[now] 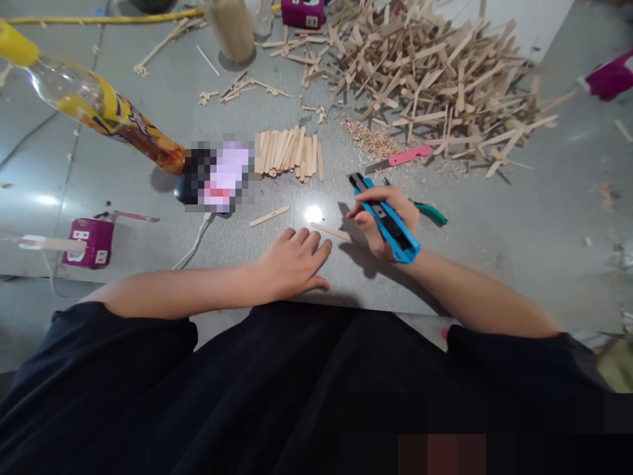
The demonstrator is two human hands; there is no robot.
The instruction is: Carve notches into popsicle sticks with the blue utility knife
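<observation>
My right hand [383, 221] is closed around a blue utility knife [386, 221], its black tip pointing up and left. My left hand [294, 260] lies flat on the grey table [494, 218], fingers stretched out, holding nothing. Just beyond its fingertips lies a short wooden stick [330, 231]. Another single stick [270, 216] lies further left. A neat row of cut sticks [289, 153] sits behind both hands.
A big heap of wooden sticks [430, 72] fills the back right, with shavings [373, 140] and a pink knife [403, 157] in front. Green-handled pliers [430, 212] lie behind my right hand. A yellow bottle [99, 109], a blurred phone [220, 178] with cable and a purple box [89, 242] stand left.
</observation>
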